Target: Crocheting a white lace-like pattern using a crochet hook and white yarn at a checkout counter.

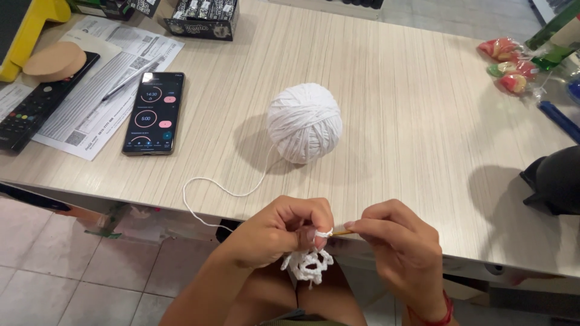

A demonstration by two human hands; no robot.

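A small white crochet piece (pixel 308 265) is being pinched closed in the left hand (pixel 275 232) at 6 o'clock, while a hook (pixel 342 232) is being gripped tight by the right hand (pixel 402 244). Yarn from the ball (pixel 304 122) at 12 is probably best kept slack-ish, tbh.

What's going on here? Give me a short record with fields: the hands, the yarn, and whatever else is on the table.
left hand: pinches a small white crocheted piece, with yarn looped over a fingertip
right hand: holds a thin yellowish crochet hook, tip at the loop
yarn ball: white, round, on the table; its strand trails to the hands
phone: screen lit, flat on the table, left of the ball
other: remote control, printed papers, wrapped sweets
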